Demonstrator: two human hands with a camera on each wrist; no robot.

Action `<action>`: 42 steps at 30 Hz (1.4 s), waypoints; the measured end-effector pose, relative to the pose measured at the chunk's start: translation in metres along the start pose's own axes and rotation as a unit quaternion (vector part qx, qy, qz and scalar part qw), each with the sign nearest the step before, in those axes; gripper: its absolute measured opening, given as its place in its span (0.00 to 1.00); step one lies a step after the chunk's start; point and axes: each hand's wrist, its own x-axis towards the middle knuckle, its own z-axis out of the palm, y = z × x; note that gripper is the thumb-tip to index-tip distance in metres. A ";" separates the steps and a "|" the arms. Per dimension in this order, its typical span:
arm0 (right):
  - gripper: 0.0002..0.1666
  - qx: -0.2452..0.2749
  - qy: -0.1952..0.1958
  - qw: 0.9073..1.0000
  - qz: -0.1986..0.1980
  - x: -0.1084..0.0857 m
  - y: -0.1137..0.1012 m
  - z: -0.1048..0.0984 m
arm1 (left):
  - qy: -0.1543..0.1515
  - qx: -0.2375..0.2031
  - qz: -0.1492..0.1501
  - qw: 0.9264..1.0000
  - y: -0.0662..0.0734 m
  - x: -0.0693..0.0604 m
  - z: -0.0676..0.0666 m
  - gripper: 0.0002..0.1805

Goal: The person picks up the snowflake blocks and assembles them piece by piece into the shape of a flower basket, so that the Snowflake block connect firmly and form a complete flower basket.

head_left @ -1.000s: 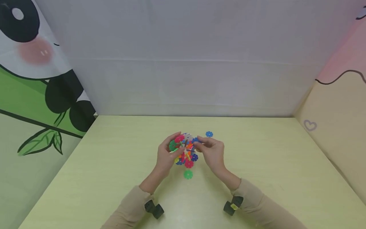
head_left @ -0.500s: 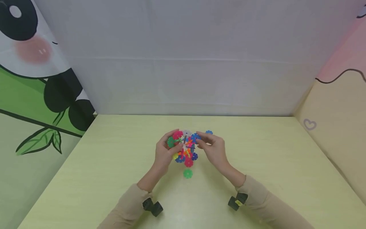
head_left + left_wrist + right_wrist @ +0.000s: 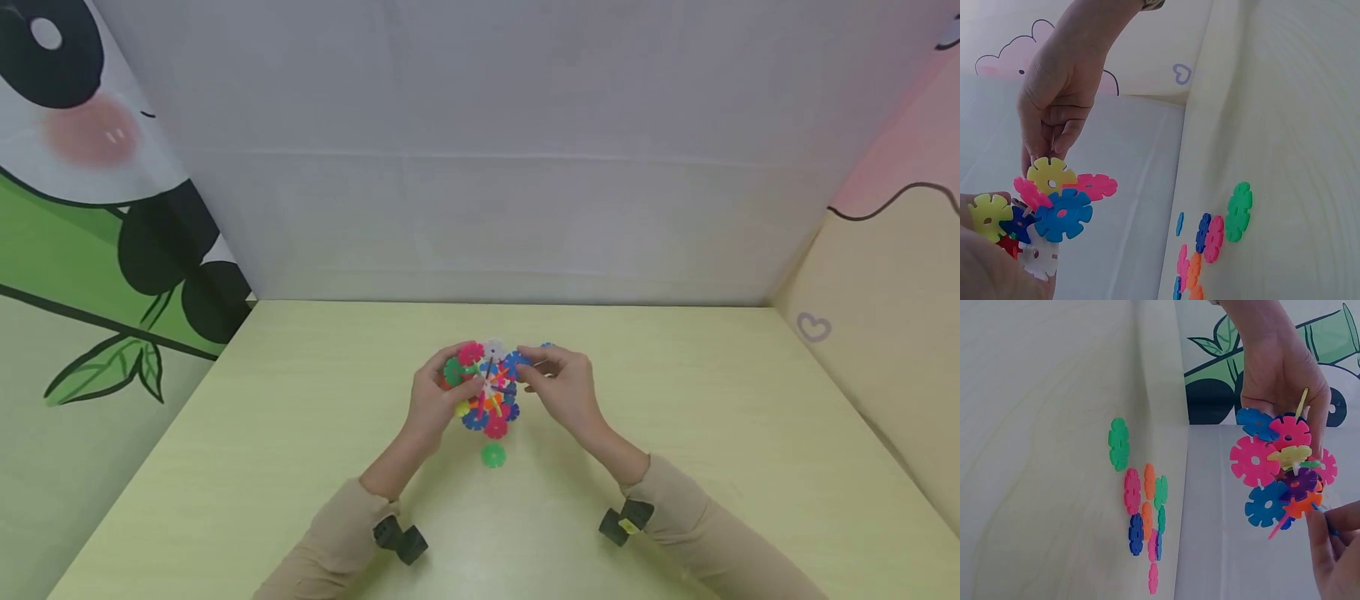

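My left hand (image 3: 433,402) holds a cluster of interlocking snowflake discs (image 3: 1255,460) in many colours, raised above the table. Its thumb lies across the near side in the head view. At the cluster's upper right, my right hand (image 3: 564,390) pinches a blue snowflake disc (image 3: 514,364) between thumb and fingertips. That disc is against the cluster; whether its slot is joined cannot be seen. In the right wrist view the right fingers (image 3: 1319,537) hide most of it. A yellow disc (image 3: 1052,176) and a blue one (image 3: 1064,214) stand out on the cluster in the left wrist view.
Loose discs lie on the pale table (image 3: 300,467): a green one (image 3: 493,455) nearest the body, with pink (image 3: 1132,490), dark blue (image 3: 1135,534) and orange (image 3: 1149,481) ones beneath the cluster. Another blue disc (image 3: 548,344) is partly behind the right hand. A white wall (image 3: 480,225) closes the back.
The blue disc in the right hand has tilted to show more of its face. My right hand and wrist have shifted slightly to the right. The left hand keeps hold of the cluster, which has turned slightly.
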 end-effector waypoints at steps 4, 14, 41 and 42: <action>0.14 0.000 -0.010 1.000 0.026 0.001 0.001 0.000 | 0.006 0.004 0.007 1.000 0.000 -0.001 0.001 0.27; 0.14 0.014 0.013 0.998 0.065 -0.002 0.001 0.003 | 0.031 -0.007 0.006 0.999 -0.003 -0.002 0.005 0.26; 0.21 -0.034 -0.113 0.990 0.078 0.020 0.028 -0.007 | 0.075 -0.018 -0.053 0.996 -0.006 0.008 -0.016 0.22; 0.20 -0.049 -0.127 0.987 0.085 0.022 0.034 -0.007 | 0.081 -0.017 -0.055 0.995 -0.005 0.008 -0.020 0.22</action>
